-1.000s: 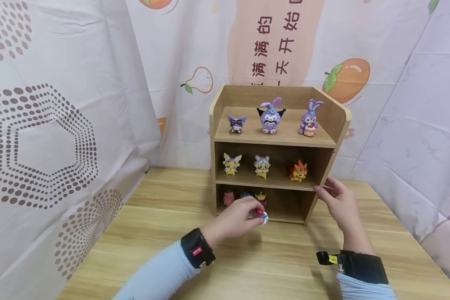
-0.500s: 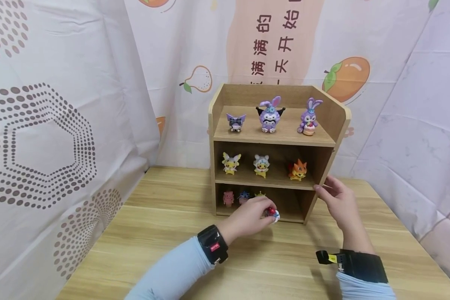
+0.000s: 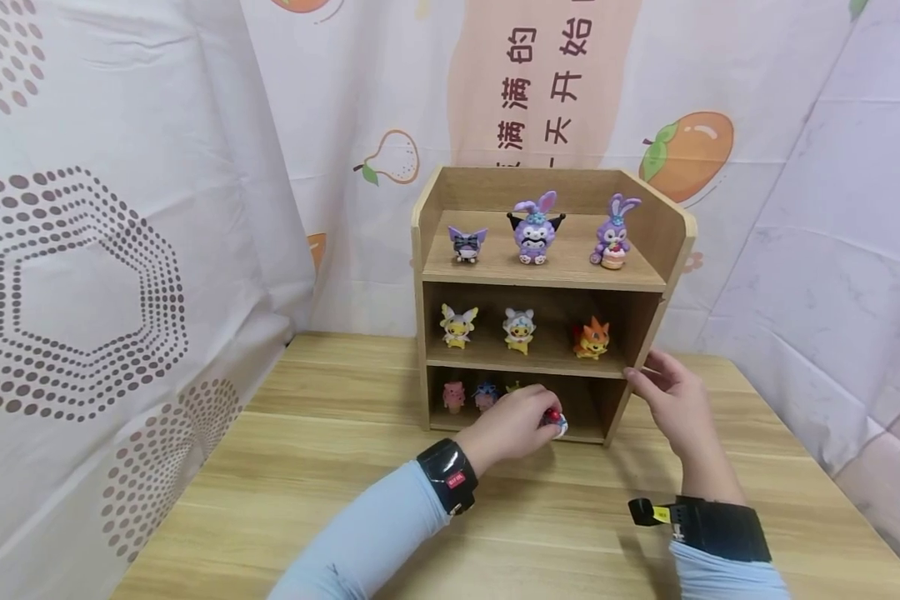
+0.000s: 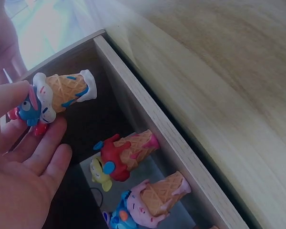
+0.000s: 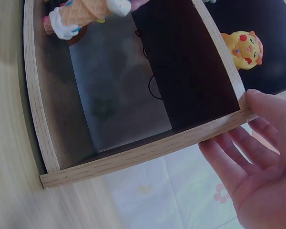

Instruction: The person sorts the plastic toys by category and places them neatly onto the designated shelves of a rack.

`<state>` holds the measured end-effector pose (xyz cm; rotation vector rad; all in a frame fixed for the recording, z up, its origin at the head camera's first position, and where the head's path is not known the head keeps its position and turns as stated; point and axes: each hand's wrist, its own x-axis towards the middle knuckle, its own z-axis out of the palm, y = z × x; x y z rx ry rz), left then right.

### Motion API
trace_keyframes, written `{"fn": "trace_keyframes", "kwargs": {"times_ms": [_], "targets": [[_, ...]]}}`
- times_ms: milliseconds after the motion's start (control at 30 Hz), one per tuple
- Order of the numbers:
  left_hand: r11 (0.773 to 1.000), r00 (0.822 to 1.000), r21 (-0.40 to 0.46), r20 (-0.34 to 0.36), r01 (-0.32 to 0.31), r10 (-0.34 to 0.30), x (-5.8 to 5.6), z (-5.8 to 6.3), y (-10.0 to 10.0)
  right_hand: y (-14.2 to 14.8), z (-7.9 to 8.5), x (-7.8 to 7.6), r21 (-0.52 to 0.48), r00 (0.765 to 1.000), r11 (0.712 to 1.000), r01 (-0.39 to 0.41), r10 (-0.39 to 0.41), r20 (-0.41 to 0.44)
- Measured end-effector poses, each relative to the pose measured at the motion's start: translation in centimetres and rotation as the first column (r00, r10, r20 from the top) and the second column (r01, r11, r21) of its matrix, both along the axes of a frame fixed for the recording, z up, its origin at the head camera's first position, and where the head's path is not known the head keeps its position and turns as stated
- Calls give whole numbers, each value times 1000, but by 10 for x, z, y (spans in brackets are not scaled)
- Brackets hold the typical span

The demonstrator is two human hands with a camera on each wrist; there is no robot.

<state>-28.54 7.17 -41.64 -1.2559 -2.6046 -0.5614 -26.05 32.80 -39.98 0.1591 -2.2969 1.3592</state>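
Note:
My left hand (image 3: 516, 423) pinches an ice-cream-cone figurine (image 4: 62, 93) between thumb and fingers at its blue-headed end. White cream trim and red details show on it, and its cone base points away from the palm. The hand is at the front of the bottom level of a small wooden shelf (image 3: 543, 366), right of the figurines there. A red-bodied cone figurine (image 4: 118, 160) and a pink-and-blue one (image 4: 150, 202) stand nearest; in the head view the hand partly covers the former. My right hand (image 3: 673, 408) grips the shelf's right side panel, thumb on its front edge, fingers outside.
Purple figurines, including a rabbit-eared one (image 3: 612, 233), stand on the top level. The middle level holds two yellow figurines in pale hoods (image 3: 520, 331) and an orange one (image 3: 592, 339). A pink figurine (image 3: 453, 397) is at the bottom left. Patterned cloth (image 3: 330, 100) hangs behind the wooden table (image 3: 330, 400).
My left hand has moved right along the bottom level with the cone figurine, uncovering the blue figurine. My right hand keeps its grip on the side panel.

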Motion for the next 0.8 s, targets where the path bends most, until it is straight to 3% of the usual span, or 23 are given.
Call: {"fn": "trace_keyframes", "kwargs": {"times_ms": [333, 633, 800], "targets": [[997, 999, -74, -23, -31, 29, -9, -9, 14, -1, 0, 1, -6, 1000, 1000, 1, -1, -12], [986, 991, -150, -125, -68, 49, -20, -10, 24, -1, -1, 0, -22, 1000, 1000, -19, 18, -19], [977, 988, -188, -132, -101, 77, -26, -12, 30, -2, 0, 2, -23, 1000, 1000, -13, 12, -17]]}}
